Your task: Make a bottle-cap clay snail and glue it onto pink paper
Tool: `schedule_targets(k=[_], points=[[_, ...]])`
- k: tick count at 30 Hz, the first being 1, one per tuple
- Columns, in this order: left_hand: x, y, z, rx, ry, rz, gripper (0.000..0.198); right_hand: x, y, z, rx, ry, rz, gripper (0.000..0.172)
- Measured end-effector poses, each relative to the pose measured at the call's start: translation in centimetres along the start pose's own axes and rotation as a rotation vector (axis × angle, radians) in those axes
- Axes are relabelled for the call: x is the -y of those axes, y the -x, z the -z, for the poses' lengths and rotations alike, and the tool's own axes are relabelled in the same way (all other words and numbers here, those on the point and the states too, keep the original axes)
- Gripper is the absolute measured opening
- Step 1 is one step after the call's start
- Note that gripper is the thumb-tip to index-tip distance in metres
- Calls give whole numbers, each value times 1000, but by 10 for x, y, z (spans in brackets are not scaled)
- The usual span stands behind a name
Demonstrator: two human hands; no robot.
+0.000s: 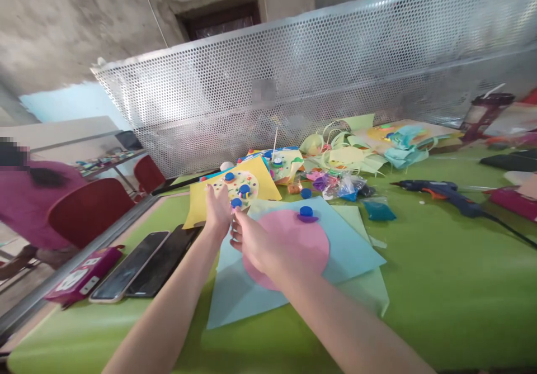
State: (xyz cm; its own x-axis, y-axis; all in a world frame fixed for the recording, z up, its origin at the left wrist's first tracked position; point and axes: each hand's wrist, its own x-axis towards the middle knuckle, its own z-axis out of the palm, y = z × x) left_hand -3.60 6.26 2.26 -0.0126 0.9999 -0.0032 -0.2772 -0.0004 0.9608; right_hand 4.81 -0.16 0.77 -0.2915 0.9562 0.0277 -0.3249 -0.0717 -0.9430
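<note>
Near the middle of the green table point(444, 307), a blue cap point(236, 202) sits at the near side of a yellow sheet point(264, 177), just beyond both hands' fingertips. The left hand point(218, 212) is raised beside it; the right hand point(255, 241) has its fingers curled, thumb and forefinger close together. Whether either pinches anything, I cannot tell. Under the right hand lies a pink circle point(300, 245) on a light blue sheet point(356, 254); two phones point(130, 265) lie leftward, a glue gun point(447, 192) rightward.
</note>
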Motion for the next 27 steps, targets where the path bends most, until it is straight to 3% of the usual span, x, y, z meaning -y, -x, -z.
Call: schedule_targets(k=[5,11,15,18,22,27], points=[[-9,-2,9,24,-40,83,74,15,0,4,-16,-253,-250,22],[-23,6,12,135,-163,46,46,39,13,31,22,-277,-403,30],[-19,18,7,258,-299,-71,36,55,17,62,-3,-211,-391,36],[-12,27,1,383,-413,-162,32,63,19,77,47,-166,-374,35],[-5,30,-1,462,-544,-203,22,57,22,83,121,-170,-346,32],[-4,27,2,466,-634,-165,20,41,33,86,181,-305,-295,25]])
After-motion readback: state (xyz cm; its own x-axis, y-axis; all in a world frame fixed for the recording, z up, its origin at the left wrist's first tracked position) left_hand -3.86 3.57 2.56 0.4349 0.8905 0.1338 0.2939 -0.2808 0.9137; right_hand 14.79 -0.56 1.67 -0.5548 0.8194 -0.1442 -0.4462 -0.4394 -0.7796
